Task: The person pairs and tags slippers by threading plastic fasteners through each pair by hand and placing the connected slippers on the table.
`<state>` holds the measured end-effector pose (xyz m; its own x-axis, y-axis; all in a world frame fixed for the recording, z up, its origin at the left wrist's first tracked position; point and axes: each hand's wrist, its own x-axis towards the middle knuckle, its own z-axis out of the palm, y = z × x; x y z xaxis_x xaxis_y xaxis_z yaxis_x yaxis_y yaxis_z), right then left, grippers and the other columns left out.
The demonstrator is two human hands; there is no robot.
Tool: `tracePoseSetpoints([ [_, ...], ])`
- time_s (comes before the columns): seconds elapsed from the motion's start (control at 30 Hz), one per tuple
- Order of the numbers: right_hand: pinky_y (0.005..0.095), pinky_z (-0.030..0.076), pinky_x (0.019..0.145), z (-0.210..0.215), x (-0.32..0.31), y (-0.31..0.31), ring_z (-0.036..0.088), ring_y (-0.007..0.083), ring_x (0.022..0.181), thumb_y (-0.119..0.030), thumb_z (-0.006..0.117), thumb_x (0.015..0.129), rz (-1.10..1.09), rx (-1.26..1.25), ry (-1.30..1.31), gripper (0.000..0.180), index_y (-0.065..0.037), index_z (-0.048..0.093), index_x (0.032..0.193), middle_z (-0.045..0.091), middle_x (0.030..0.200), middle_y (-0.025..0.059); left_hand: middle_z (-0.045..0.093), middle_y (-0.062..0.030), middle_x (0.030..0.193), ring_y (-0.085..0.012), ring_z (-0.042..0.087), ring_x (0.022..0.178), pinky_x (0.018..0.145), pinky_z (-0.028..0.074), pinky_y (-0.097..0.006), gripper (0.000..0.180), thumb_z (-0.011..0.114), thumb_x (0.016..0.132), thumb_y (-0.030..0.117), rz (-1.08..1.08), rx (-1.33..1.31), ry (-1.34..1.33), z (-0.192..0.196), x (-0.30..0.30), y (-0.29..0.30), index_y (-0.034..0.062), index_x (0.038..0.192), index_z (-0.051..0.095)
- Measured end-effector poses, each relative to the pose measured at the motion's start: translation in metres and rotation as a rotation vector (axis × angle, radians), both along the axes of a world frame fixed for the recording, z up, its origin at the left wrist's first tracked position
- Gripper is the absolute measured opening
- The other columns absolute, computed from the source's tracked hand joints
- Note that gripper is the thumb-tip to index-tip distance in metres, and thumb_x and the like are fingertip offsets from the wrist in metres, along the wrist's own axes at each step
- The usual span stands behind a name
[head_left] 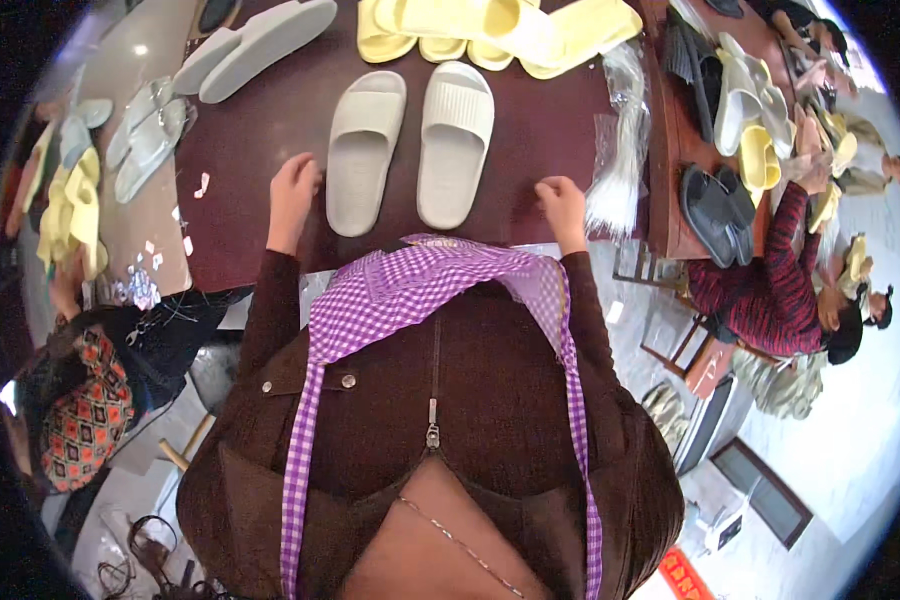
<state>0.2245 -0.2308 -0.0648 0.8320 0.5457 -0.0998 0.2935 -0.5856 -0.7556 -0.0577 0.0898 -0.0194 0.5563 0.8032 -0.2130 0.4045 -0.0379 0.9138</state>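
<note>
Two light-grey slide slippers lie side by side on the dark red table [540, 130], toes pointing away from me. The left slipper [358, 185] has a smooth-looking strap; ribs show on the strap of the right slipper [448, 185]. My left hand [294, 195] rests at the table's near edge, just left of the left slipper and apart from it. Its fingers are curled in, with nothing seen in them. To the right of the pair, farther off, my right hand [562, 208] is curled closed near the table edge, and nothing shows in it.
Yellow slippers [470, 28] are heaped at the far edge, with grey slippers [255, 48] far left. A bundle of thin white strips [618, 140] lies right. Wrapped slippers [152, 135] sit on the left table. Co-workers [770, 290] sit at both sides; black sandals [715, 212] lie right.
</note>
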Motion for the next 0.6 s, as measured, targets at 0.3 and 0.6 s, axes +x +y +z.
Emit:
tracePoseSetpoints([
  [0.3,0.0261,0.045,0.045,0.000,0.064,-0.043,0.060,0.0134,0.055,-0.017,0.060,0.077,-0.535,0.135,0.152,0.023,0.001,0.064,0.090,0.062,0.063,0.0072,0.062,-0.0053,0.083,-0.0092,0.057,0.070,0.060,0.045,-0.022,0.025,0.053,0.086,0.014,0.015,-0.213,-0.057,0.004,0.019,-0.031,-0.0021,0.103,0.059],
  [0.6,0.0388,0.049,0.064,-0.021,0.099,-0.035,0.064,0.0319,0.070,-0.031,0.060,0.071,-0.538,-0.366,-0.304,0.037,0.004,0.067,0.078,0.064,0.069,0.0208,0.062,-0.0041,0.083,-0.0095,0.057,0.070,0.061,0.045,-0.022,0.024,0.053,0.086,0.015,-0.117,-0.206,-0.058,0.004,0.030,-0.051,-0.0005,0.104,0.058],
])
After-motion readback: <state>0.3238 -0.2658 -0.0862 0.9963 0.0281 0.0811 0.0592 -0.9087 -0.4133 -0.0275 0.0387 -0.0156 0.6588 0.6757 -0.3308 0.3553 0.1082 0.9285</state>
